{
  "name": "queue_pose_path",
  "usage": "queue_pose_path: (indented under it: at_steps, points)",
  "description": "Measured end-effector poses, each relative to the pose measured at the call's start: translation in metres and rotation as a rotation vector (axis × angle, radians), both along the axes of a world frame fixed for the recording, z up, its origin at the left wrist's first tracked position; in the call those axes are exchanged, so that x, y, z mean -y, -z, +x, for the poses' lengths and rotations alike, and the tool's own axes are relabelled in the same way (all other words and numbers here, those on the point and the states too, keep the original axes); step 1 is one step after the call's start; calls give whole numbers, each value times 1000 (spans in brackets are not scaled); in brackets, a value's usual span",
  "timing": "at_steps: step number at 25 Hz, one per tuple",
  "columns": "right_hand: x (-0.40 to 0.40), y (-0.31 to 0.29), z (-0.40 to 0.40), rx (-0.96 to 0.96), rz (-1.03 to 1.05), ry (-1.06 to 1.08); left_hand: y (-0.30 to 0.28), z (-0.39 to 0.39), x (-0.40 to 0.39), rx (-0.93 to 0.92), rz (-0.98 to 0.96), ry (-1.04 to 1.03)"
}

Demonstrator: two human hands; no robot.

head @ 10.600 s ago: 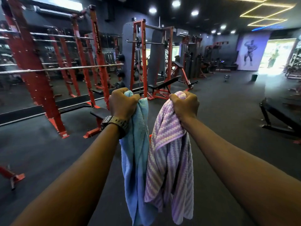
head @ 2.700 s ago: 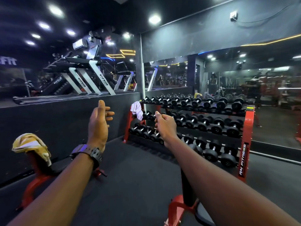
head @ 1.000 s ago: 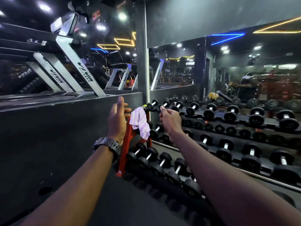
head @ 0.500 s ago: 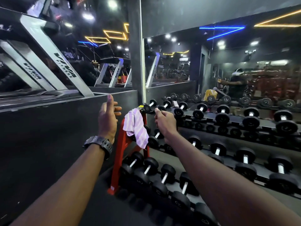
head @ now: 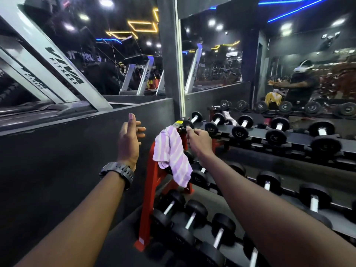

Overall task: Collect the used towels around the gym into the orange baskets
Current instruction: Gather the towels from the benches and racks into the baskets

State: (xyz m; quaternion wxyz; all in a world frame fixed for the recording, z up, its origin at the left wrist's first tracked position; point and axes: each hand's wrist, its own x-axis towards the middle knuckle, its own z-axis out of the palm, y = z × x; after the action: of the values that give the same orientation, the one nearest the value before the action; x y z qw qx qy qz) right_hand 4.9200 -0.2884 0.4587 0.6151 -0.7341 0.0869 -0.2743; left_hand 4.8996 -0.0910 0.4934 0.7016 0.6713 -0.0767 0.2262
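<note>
A lilac-and-white striped towel [head: 172,153] hangs over the top corner of the red end frame [head: 152,182] of a dumbbell rack. My left hand [head: 130,139] is raised just left of the towel, fingers spread, holding nothing. My right hand [head: 198,140] is close on the towel's right, beside the top shelf, fingers loosely curled with nothing held. Neither hand touches the towel. No orange basket is in view.
The three-tier rack holds several black dumbbells [head: 275,134] running off to the right. A dark low wall [head: 67,151] stands on the left with treadmills [head: 57,74] behind it. A mirror [head: 269,64] behind the rack reflects a yellow towel [head: 273,98].
I have come closer to the rack's left end. The towel looms larger and both hands have drawn nearer to it, one on each side.
</note>
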Motion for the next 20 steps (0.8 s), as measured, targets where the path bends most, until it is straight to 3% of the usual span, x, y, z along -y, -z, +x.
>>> queue_pose_path:
  at_steps: [11,20]
  points:
    - [-2,52,307,-128,-39,22,50,306,6,-76,-25,30]
    - [-1,87,513,-220,-44,74,80,525,33,-136,-44,116]
